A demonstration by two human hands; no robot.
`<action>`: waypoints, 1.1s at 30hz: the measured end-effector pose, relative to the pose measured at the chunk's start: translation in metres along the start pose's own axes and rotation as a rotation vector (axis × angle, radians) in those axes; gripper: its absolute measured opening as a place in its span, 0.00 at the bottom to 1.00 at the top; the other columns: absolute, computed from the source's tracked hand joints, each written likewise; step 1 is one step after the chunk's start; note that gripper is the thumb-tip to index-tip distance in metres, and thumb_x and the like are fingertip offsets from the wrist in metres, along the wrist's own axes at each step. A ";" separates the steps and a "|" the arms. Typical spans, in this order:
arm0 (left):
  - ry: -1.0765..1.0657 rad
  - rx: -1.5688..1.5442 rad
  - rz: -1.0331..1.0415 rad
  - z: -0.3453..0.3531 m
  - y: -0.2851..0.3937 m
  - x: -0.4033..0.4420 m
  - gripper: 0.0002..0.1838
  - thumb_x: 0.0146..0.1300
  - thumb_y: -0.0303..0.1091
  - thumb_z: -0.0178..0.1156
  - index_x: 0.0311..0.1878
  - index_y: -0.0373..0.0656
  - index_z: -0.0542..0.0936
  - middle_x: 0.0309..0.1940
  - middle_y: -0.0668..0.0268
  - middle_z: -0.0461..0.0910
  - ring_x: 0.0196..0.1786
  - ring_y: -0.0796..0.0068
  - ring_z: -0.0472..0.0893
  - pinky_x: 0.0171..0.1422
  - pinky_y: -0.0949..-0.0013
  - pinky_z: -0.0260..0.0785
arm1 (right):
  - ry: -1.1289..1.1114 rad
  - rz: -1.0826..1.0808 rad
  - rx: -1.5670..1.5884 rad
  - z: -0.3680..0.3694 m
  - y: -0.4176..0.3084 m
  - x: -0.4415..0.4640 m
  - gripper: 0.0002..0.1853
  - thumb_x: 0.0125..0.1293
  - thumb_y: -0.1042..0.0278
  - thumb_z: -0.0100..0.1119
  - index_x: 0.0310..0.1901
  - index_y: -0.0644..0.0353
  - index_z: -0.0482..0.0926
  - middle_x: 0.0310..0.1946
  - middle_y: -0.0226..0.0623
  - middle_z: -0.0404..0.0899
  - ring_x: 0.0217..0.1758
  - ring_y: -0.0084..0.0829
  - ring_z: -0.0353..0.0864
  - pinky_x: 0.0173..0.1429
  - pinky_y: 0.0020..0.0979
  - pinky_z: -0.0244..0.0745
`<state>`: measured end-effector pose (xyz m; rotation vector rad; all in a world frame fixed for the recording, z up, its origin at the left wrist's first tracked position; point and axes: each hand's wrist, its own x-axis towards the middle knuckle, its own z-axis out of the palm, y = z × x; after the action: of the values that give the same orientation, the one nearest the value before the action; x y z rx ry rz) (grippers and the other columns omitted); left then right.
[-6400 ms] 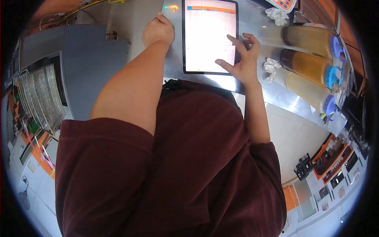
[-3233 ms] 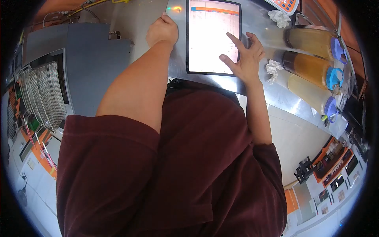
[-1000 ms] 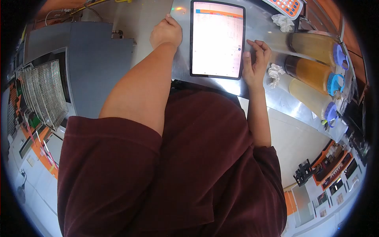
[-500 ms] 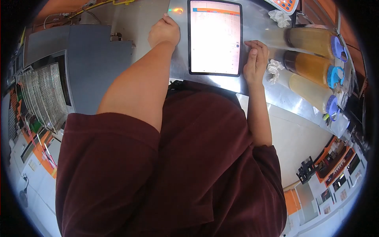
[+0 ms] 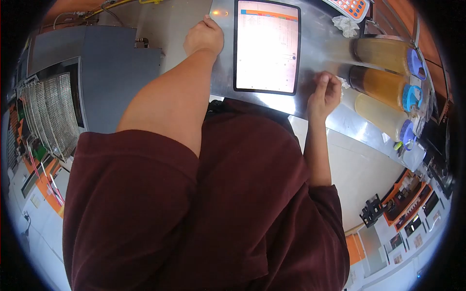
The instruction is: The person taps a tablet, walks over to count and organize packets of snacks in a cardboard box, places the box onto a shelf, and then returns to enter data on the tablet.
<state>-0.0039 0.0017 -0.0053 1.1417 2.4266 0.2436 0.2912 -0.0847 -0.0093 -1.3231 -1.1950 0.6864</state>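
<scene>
A tablet [image 5: 267, 53] with a bright white page and a coloured band near its top lies on the metal counter [image 5: 315, 29] in front of me. Left of it, my left hand [image 5: 204, 38] is closed in a fist at the counter's left edge, with nothing visible in it. My right hand [image 5: 324, 97] is to the right of the tablet, its fingers curled in towards the thumb and nothing seen in them. Just behind those fingers is a crumpled white tissue [image 5: 344, 83], mostly hidden by the hand; whether they touch I cannot tell.
Three squeeze-type bottles lie across the counter's right side: a pale brown one [image 5: 381, 54], an amber one [image 5: 378, 86] and a pale yellow one [image 5: 378, 114]. A second tissue [image 5: 346, 25] and an orange-and-white calculator [image 5: 352, 7] are farther back. Wire racks [image 5: 51, 114] stand left.
My right hand has drawn slightly towards me and right, away from the tablet, and its outstretched fingers have curled in. My left hand stays in a fist at the edge.
</scene>
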 end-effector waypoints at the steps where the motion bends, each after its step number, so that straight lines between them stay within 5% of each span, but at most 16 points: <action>1: 0.000 0.005 -0.002 0.001 -0.001 0.000 0.35 0.78 0.51 0.30 0.43 0.41 0.87 0.44 0.48 0.87 0.51 0.46 0.85 0.59 0.50 0.76 | -0.026 0.050 0.023 -0.008 -0.006 -0.007 0.10 0.79 0.64 0.55 0.42 0.62 0.74 0.35 0.38 0.81 0.35 0.25 0.78 0.43 0.26 0.75; 9: -0.009 0.004 0.009 -0.003 0.002 -0.002 0.34 0.78 0.51 0.30 0.47 0.40 0.87 0.47 0.47 0.86 0.55 0.44 0.83 0.63 0.50 0.74 | -0.221 0.193 -0.081 -0.080 -0.024 -0.071 0.17 0.82 0.59 0.46 0.38 0.64 0.72 0.29 0.39 0.81 0.26 0.22 0.74 0.32 0.26 0.71; 15: -0.011 0.000 0.015 0.000 0.002 -0.002 0.35 0.78 0.50 0.30 0.50 0.38 0.86 0.51 0.43 0.84 0.59 0.42 0.81 0.67 0.48 0.70 | 0.040 0.207 -0.071 -0.101 -0.041 -0.087 0.19 0.84 0.56 0.39 0.40 0.63 0.72 0.30 0.39 0.79 0.28 0.23 0.74 0.34 0.25 0.71; 19: 0.006 -0.009 0.092 0.001 0.003 0.000 0.35 0.78 0.51 0.30 0.50 0.35 0.85 0.53 0.40 0.82 0.59 0.38 0.80 0.68 0.47 0.69 | 0.097 0.160 -0.109 -0.129 -0.054 -0.099 0.16 0.83 0.58 0.43 0.45 0.63 0.72 0.31 0.39 0.80 0.31 0.23 0.75 0.37 0.26 0.73; 24: 0.046 0.013 0.106 0.014 -0.007 0.012 0.36 0.78 0.52 0.31 0.51 0.32 0.84 0.53 0.38 0.81 0.61 0.37 0.79 0.69 0.47 0.68 | 0.175 0.344 -0.373 -0.170 -0.035 -0.155 0.14 0.77 0.60 0.56 0.51 0.65 0.74 0.32 0.37 0.81 0.34 0.26 0.80 0.41 0.30 0.76; 27: 0.039 -0.021 0.117 0.008 -0.004 0.003 0.36 0.78 0.52 0.31 0.53 0.32 0.83 0.53 0.38 0.81 0.61 0.37 0.78 0.70 0.46 0.68 | 0.142 0.653 -0.652 -0.204 0.002 -0.242 0.17 0.75 0.57 0.57 0.51 0.65 0.76 0.39 0.52 0.84 0.42 0.47 0.86 0.47 0.42 0.78; 29: 0.050 -0.056 0.148 0.009 -0.006 0.006 0.36 0.78 0.52 0.31 0.53 0.32 0.84 0.53 0.38 0.81 0.61 0.37 0.79 0.69 0.47 0.68 | 0.105 0.916 -0.807 -0.242 0.085 -0.389 0.32 0.71 0.45 0.58 0.61 0.69 0.75 0.58 0.60 0.79 0.64 0.56 0.78 0.65 0.48 0.74; 31: 0.038 -0.081 0.165 0.009 -0.010 0.009 0.36 0.78 0.52 0.31 0.54 0.32 0.84 0.53 0.38 0.81 0.60 0.37 0.79 0.69 0.47 0.68 | -0.170 1.353 -0.904 -0.264 0.118 -0.534 0.36 0.68 0.43 0.59 0.62 0.71 0.74 0.61 0.57 0.78 0.66 0.55 0.77 0.69 0.45 0.72; 33: 0.066 -0.143 0.186 0.018 -0.014 0.019 0.37 0.78 0.55 0.33 0.53 0.31 0.84 0.52 0.38 0.82 0.59 0.38 0.80 0.67 0.48 0.70 | -0.345 1.561 -0.844 -0.261 0.080 -0.616 0.35 0.67 0.44 0.60 0.62 0.69 0.75 0.60 0.56 0.79 0.65 0.55 0.78 0.68 0.45 0.73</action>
<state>-0.0157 0.0073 -0.0321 1.3135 2.3163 0.5117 0.3624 -0.7269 -0.2024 -2.9562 -0.4329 1.6095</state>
